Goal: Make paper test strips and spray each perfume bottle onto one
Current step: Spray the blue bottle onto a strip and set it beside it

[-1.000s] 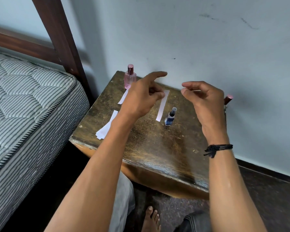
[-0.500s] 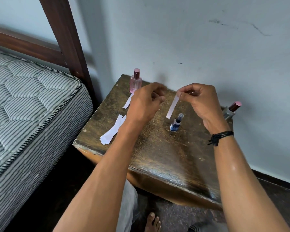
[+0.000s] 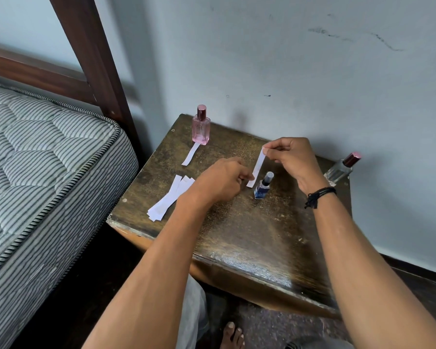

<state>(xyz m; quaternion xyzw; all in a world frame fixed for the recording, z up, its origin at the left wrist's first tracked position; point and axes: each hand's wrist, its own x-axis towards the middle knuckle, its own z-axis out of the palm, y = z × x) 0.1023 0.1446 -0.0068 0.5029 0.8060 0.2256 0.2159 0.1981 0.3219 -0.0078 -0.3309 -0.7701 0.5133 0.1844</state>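
Paper strip (image 3: 257, 165) pinched by its top end in right hand (image 3: 291, 159), hanging beside blue bottle (image 3: 261, 187) on desk (image 3: 249, 227), likely readied for spraying. Left hand (image 3: 220, 181), grip closed, steadying lower edge. Spare strips (image 3: 168, 199) lying left.

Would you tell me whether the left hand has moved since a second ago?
Yes. The left hand has come down from beside the pink bottle toward the blue bottle, reaching the strip's lower end.

We find open tabletop (image 3: 249, 230) near the front edge (bare wood); farther back the blue bottle (image 3: 262, 187) and loose strips (image 3: 169, 197) crowd it.
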